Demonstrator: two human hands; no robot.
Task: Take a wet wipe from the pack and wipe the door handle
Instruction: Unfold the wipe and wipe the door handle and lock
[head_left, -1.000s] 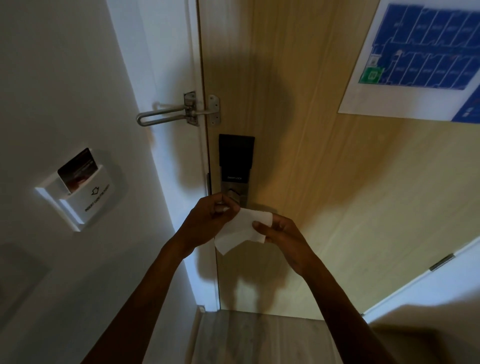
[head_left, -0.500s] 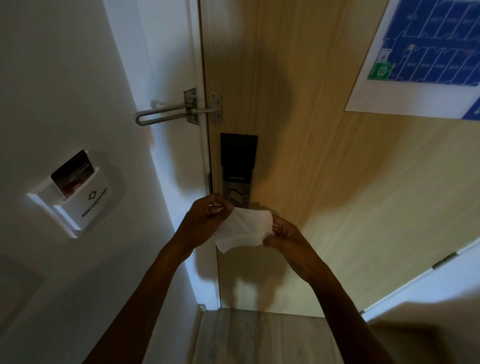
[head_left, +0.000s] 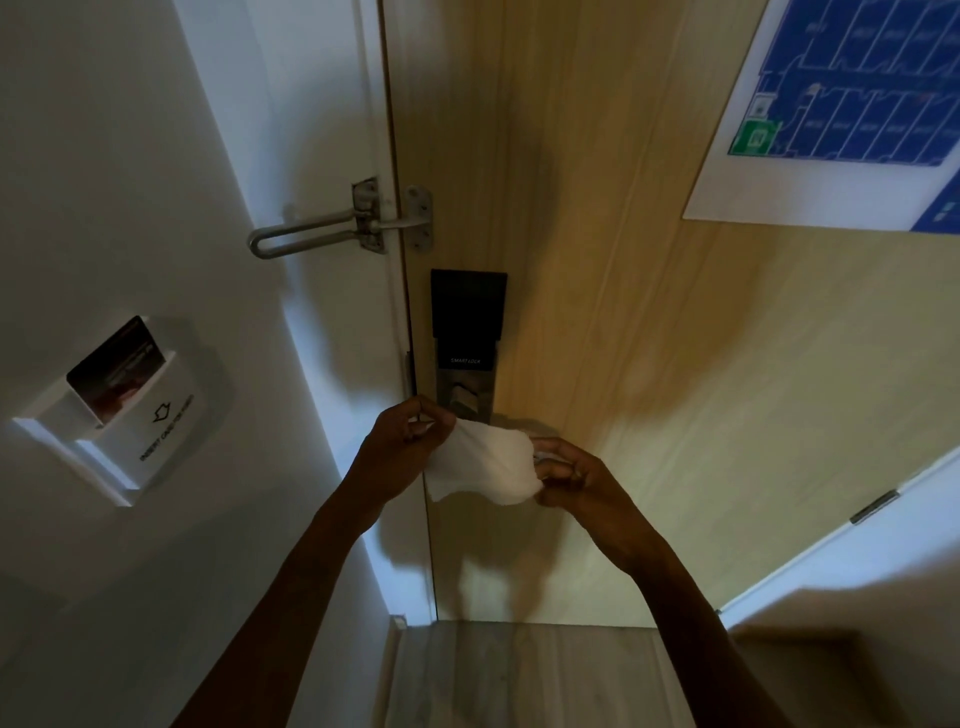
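A white wet wipe (head_left: 485, 465) is stretched between both hands in front of the wooden door (head_left: 597, 312). My left hand (head_left: 402, 441) pinches its left edge and my right hand (head_left: 571, 475) pinches its right edge. Just above the wipe is the black smart lock plate (head_left: 467, 322). The door handle is mostly hidden behind the wipe and my hands; only a sliver of it (head_left: 535, 427) shows. The wipe pack is not in view.
A metal swing-bar door guard (head_left: 337, 226) spans the frame and door above the lock. A key card holder (head_left: 124, 410) with a card in it sits on the white wall at left. An evacuation plan (head_left: 841, 114) hangs on the door at upper right. Wood-look floor (head_left: 519, 675) lies below.
Both hands have spread the wipe wider, the right hand shifting its pinch to the wipe's right edge. The view has drifted slightly.
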